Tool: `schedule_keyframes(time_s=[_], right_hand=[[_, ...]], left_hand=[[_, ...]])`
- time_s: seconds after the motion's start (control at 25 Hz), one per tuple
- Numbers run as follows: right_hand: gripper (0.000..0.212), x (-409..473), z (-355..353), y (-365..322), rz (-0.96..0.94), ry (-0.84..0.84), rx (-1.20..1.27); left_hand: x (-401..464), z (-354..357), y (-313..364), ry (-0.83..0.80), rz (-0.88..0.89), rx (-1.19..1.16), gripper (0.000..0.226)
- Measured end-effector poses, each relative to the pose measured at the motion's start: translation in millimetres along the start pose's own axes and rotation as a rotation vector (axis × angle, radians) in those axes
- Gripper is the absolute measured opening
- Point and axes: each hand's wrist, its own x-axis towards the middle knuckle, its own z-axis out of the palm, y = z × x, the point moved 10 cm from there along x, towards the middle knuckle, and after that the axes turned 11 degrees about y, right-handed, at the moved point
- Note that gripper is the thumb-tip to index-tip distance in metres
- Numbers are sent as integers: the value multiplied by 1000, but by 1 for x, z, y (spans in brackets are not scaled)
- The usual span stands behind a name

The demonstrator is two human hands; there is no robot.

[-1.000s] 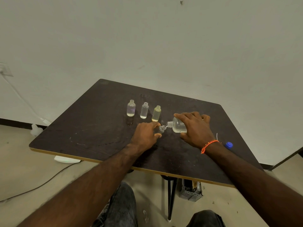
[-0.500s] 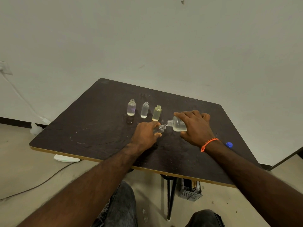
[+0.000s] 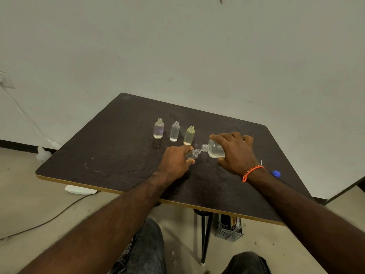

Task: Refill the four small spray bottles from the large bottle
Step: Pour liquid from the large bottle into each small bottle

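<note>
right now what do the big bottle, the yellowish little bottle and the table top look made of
Big bottle: clear, glossy, probably plastic; liquid shows through, though glass can't be ruled out. Yellowish little bottle: see-through with a tinted look, plastic or glass, threaded neck bare. Table top: dark matte board, scuffed, with a pale edge strip, likely laminate over wood.

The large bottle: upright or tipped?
Tipped. The large bottle lies almost sideways in the right hand, mouth against the small bottle held by the left hand.

text: none readable | large bottle (image 3: pixel 214 148): a label patch shows by the fingers (print too small and blurred to make out)
</note>
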Motion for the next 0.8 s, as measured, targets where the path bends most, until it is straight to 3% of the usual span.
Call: schedule_keyframes(time_s=[0.8], right_hand=[[79, -2, 12, -1, 22, -24, 34]], left_hand=[[1, 2, -4, 25, 7, -5, 49]])
